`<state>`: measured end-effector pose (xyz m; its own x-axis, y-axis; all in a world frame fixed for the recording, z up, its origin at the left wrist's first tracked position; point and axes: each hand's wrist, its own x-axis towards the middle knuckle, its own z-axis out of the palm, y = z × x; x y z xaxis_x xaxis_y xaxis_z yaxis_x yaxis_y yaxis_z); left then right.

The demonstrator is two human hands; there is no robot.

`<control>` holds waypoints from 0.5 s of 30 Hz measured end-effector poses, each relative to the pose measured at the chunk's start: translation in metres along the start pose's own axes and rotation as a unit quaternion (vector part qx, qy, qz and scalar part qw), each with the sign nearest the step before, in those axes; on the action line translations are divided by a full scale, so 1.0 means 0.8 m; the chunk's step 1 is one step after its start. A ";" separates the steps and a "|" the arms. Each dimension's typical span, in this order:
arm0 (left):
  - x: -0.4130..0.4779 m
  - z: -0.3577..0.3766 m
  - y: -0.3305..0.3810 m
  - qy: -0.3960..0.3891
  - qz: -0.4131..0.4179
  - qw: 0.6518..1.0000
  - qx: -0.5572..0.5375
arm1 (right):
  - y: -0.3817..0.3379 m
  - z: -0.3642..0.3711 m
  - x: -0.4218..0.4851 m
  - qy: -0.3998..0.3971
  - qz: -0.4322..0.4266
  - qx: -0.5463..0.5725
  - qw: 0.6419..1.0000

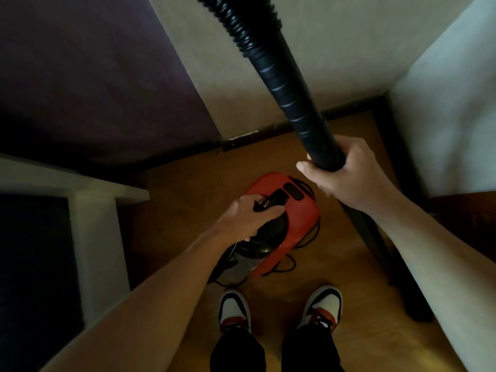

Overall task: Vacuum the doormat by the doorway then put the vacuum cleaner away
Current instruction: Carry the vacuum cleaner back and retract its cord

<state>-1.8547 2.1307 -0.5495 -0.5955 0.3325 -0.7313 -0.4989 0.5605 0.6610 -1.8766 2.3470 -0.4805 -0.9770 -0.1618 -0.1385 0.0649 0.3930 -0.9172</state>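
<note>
— While the vacuum cleaner (298,213) is looked down on from above, how is the left hand (248,217) posed?
— It is reached down with the arm stretched out. Its fingers are curled tight round the black carry handle (279,197) on top of the red body.
— And the right hand (346,174)?
— It is held higher, up and to the right of the vacuum cleaner. Fingers and thumb are wrapped round the black tube (295,98) and clamped on it.
— Where is the vacuum cleaner found?
— Low over the wooden floor (185,189), just ahead of the two shoes (234,308). Whether it is set down or lifted cannot be told.
— Which way is it pointed?
— Its long axis is run from the shoes toward the baseboard (241,142), with the red end far and the dark canister end near.
— And the tube?
— It is held on a slant. The ribbed hose (241,28) is seen high above the vacuum cleaner, and the lower end is brought down to the floor on the right of it. A black cord (291,264) is looped by the vacuum cleaner's right flank.
</note>
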 end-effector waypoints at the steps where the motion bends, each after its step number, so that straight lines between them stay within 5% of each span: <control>1: -0.009 0.000 0.011 0.027 0.001 1.000 0.002 | -0.010 -0.002 -0.001 0.002 -0.003 0.002 1.000; 7: -0.076 -0.008 0.096 0.161 0.041 0.964 0.206 | -0.098 -0.025 -0.011 0.041 0.013 0.049 0.998; 15: -0.220 -0.037 0.226 0.151 0.053 0.952 0.260 | -0.259 -0.080 -0.038 0.073 -0.018 0.068 0.995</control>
<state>-1.8591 2.1509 -0.2966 -0.8182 0.2196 -0.5313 -0.0929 0.8616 0.4991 -1.8729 2.3283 -0.2625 -0.9977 -0.0373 -0.0574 0.0457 0.2619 -0.9640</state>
